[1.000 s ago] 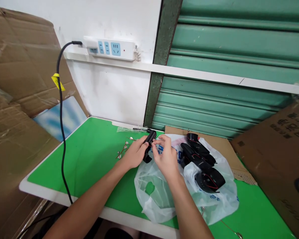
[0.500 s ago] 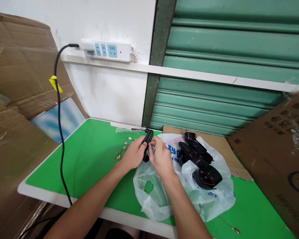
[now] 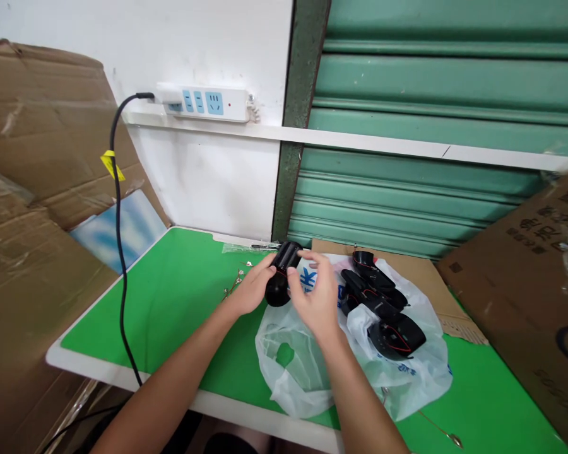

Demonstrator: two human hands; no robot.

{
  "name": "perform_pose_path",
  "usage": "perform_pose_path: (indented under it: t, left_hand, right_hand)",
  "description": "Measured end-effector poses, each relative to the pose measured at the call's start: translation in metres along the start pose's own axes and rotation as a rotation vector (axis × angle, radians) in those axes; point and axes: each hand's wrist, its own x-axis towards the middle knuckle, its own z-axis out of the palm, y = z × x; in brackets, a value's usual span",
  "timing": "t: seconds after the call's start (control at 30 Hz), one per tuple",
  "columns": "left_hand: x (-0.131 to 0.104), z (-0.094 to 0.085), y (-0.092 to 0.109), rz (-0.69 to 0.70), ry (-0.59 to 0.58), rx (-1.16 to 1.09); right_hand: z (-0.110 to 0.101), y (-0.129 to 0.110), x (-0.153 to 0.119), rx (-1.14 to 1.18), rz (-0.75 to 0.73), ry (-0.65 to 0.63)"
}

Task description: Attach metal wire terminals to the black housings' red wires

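Observation:
A black plastic housing (image 3: 278, 287) with a rounded lower end and a thin red line across it is held above the green table. My left hand (image 3: 254, 287) grips its left side, thumb on top. My right hand (image 3: 316, 293) has its thumb and forefinger spread along the housing's right edge, both touching it. Just right of my right hand, several similar black housings (image 3: 397, 334) with red wires lie on a white plastic bag (image 3: 296, 378). Small parts with thin wires (image 3: 239, 277) lie beside my left hand, partly hidden by it.
A black cable (image 3: 118, 252) hangs from the power strip (image 3: 208, 104) across the table's left side. Cardboard boxes stand left and right (image 3: 525, 271). Behind are a green shutter (image 3: 407, 120) and a flat cardboard piece (image 3: 435, 290). A wired part (image 3: 454, 439) lies at front right.
The housing has been turned, so its broad black face now shows. My right thumb and forefinger have gone from a pinch at its middle to spread along its edge. The view shifted slightly.

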Motion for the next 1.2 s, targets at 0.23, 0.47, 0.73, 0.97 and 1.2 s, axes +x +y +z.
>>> perform_pose_path:
  t: [0.23, 0.47, 0.73, 0.97, 1.2]
  left_hand:
    - [-0.002, -0.001, -0.004, -0.063, -0.114, -0.011]
    - [-0.005, -0.003, 0.0, -0.038, -0.149, 0.149]
    - [-0.006, -0.004, -0.001, -0.044, -0.169, 0.182]
    - [-0.005, -0.005, -0.003, -0.027, -0.172, 0.192]
    - [-0.005, -0.002, 0.001, -0.022, -0.143, 0.2]
  right_hand:
    - [-0.005, 0.007, 0.007, 0.524, 0.396, -0.333]
    - [-0.01, 0.002, 0.009, 0.505, 0.418, -0.444]
    - [-0.007, 0.003, 0.008, 0.584, 0.41, -0.406]
    - [-0.004, 0.005, 0.006, 0.543, 0.393, -0.416]
    - [0.0, 0.005, 0.004, 0.522, 0.387, -0.376]
